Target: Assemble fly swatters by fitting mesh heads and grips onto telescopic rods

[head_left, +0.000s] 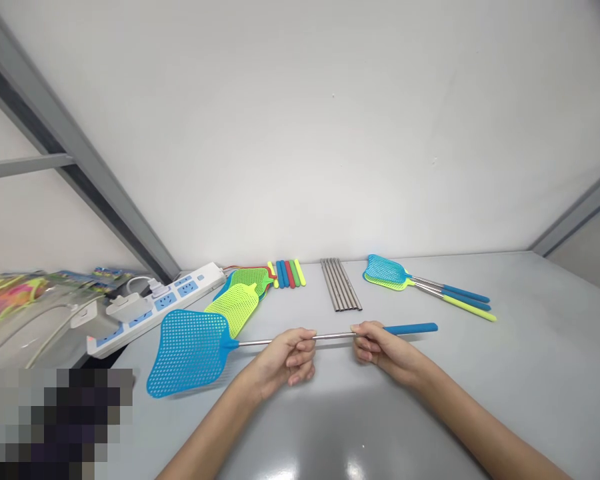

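A blue fly swatter [193, 353] with a metal rod and a blue handle is held level above the tabletop, its mesh head to the left. My left hand [289, 360] pinches the rod between the head and the middle. Near the handle end, my right hand [377, 347] is closed on the same rod. Behind the blue head lie a yellow mesh head [235, 307] and a green one [251, 275], with red and blue edges showing under the green. Several metal rods [341, 285] lie side by side at the back, beside a row of coloured handles [287, 274].
To the right, whole fly swatters [387, 269] with blue and yellow handles lie stacked on the grey table [525, 373]. A white power strip [163, 310] with plugs and cables runs along the left. Plastic-wrapped colourful items [15, 300] sit at the far left. A white wall [330, 133] stands behind.
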The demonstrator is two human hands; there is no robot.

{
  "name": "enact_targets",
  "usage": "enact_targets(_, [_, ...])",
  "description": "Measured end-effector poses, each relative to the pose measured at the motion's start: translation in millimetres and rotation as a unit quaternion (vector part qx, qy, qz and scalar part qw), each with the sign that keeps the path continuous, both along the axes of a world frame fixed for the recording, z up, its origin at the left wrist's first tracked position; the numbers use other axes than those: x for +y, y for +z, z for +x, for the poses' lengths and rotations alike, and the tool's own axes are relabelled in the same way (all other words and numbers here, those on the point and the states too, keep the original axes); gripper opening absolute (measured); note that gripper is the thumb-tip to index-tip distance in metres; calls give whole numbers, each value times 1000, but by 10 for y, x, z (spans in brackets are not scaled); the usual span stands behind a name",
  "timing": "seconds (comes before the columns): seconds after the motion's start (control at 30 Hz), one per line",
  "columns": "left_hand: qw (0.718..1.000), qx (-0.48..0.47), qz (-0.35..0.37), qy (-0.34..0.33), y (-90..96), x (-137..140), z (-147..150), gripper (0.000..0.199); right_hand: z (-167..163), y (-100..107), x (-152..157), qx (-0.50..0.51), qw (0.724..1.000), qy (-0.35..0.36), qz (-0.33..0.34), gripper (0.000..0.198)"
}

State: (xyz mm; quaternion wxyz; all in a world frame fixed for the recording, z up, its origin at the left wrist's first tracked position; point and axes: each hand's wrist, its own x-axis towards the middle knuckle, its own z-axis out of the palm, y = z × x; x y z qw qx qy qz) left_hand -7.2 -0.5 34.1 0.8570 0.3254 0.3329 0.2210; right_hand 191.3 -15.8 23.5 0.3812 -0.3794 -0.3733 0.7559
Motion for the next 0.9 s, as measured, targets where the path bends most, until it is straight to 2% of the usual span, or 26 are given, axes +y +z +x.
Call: enact_targets(0.9, [1000, 2, 8, 18, -29, 55, -84, 31, 123, -10, 26, 2, 999, -22, -25, 33])
